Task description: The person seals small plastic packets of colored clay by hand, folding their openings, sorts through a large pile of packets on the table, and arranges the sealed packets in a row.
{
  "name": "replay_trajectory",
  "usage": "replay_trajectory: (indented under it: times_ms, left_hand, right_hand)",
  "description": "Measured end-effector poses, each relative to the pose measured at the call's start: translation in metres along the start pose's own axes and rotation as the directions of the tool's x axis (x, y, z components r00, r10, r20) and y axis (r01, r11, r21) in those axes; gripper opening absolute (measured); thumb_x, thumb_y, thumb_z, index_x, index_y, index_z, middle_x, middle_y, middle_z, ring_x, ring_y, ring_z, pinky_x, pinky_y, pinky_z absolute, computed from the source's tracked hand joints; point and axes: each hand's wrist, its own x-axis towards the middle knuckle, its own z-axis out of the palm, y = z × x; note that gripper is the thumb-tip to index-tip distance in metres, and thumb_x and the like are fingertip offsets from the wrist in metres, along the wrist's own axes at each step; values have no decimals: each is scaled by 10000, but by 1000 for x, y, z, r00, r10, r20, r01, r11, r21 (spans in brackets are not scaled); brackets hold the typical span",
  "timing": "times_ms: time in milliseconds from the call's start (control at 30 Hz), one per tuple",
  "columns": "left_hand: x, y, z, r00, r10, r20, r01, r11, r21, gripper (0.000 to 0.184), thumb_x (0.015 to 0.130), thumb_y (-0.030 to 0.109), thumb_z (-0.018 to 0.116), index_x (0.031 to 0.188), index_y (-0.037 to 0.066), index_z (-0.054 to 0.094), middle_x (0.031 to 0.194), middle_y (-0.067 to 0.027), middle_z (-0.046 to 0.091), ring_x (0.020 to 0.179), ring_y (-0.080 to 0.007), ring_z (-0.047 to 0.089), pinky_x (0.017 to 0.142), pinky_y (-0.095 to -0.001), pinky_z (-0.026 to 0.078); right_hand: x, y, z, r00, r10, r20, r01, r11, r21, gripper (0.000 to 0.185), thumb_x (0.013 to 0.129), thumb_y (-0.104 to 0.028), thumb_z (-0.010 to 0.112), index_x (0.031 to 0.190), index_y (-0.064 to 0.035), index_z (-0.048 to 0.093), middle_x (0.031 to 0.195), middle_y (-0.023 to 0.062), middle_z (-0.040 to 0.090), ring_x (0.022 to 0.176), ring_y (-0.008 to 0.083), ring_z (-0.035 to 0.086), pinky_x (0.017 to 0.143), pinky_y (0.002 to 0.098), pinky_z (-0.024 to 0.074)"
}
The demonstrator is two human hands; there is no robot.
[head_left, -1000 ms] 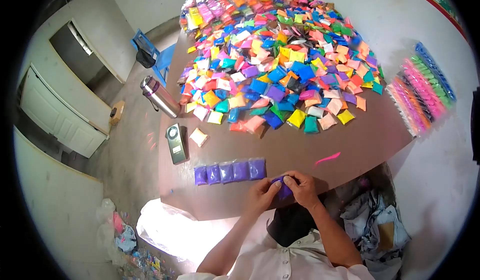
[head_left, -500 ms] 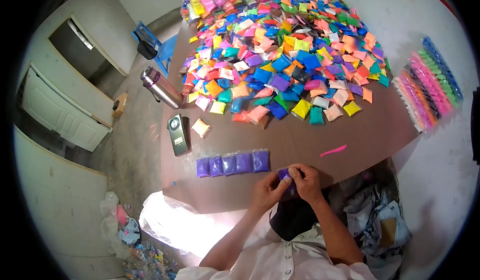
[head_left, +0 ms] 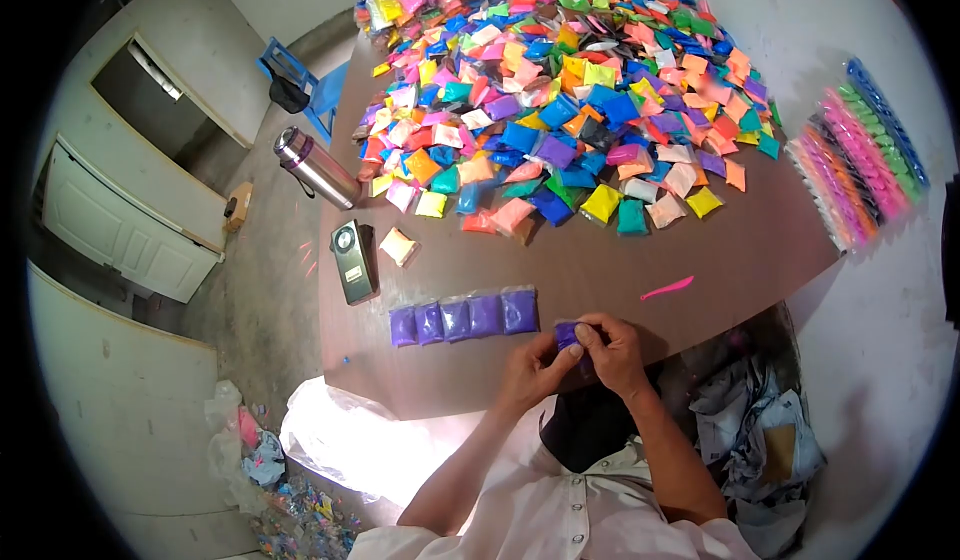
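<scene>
Thumbs [head_left: 570, 356] drawn closer together than second ago; left hand [head_left: 530, 370] and right hand [head_left: 619, 357] keep closed grip on purple packet [head_left: 567, 335] at worktop's [head_left: 590, 260] near edge, leaving it handheld, apart from purple row [head_left: 455, 319].

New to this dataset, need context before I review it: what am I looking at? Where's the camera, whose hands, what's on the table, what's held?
There is no robot here: these are a person's bare hands. One camera, worn on that person's head, looks forward and down, so the wide, rounded view is roughly their own. The left hand and right hand together pinch a purple packet at the near edge of the brown table. Beside it lies a row of five purple packets. Also there: a pink tool, a metal flask, a dark box-shaped device and a large multicoloured pile of packets.
</scene>
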Motion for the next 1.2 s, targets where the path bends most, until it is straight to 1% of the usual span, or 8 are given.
replay_trajectory:
  times_ms: [133,300,500,633,800,1033,1100,1200]
  left_hand:
    - [3,-24,-9,996,-61,64,48,981,189,272,985,262,707,992,-11,712,784,14,658,728,-71,546,630,-278,451]
    - [5,-34,-8,996,-57,63,63,993,-101,287,978,277,708,938,-8,701,724,15,624,697,-66,529,611,-277,434]
    - [2,-14,-5,996,-68,55,69,998,-9,321,983,313,703,951,-6,710,729,-2,635,695,-68,533,599,-296,436]
    - [6,-25,-14,979,-146,139,111,966,232,346,973,350,705,949,4,711,715,-21,630,681,-76,534,596,-320,444]
    - [9,-39,-17,981,-124,151,102,984,149,336,983,339,689,983,4,716,759,-25,647,734,-79,555,652,-313,471]
    - [10,-33,-16,967,-179,183,173,984,48,323,968,322,701,1112,35,729,888,-71,726,829,-120,648,756,-332,524]
    - [7,-18,-14,969,-158,191,148,987,68,329,961,322,704,1123,36,727,903,-78,733,837,-132,660,761,-343,530]
    - [11,-31,-13,979,-129,159,112,988,108,336,948,315,711,1144,43,724,925,-94,744,852,-152,683,773,-359,540]
  right_hand:
    - [1,1,1,998,-21,-58,22,1000,10,190,988,-187,711,1034,-3,705,856,-10,672,779,70,594,704,250,506]
    - [2,-8,4,998,51,-38,-49,998,43,207,962,-184,713,1059,-2,710,879,46,710,800,118,628,738,298,531]
    - [4,-20,-7,990,143,14,-141,986,-94,232,947,-190,717,1055,15,718,884,89,730,781,131,650,716,311,539]
    - [1,-3,0,995,-25,-96,17,997,-80,199,958,-200,719,1012,-9,732,767,10,661,679,74,596,605,253,485]
    - [-1,5,0,998,40,-56,-44,997,-65,222,952,-217,728,1027,-8,733,765,7,655,611,64,566,543,245,468]
    - [0,-11,-8,988,153,5,-153,988,27,234,953,-214,729,1060,-6,727,770,-1,653,628,65,577,554,241,481]
    - [-3,-1,-7,976,217,-13,-215,972,92,239,922,-177,739,1075,6,732,853,69,729,757,134,667,700,282,544]
    - [-3,9,-5,997,75,-7,-75,997,26,224,907,-157,748,1060,7,738,869,70,727,741,139,661,693,282,540]
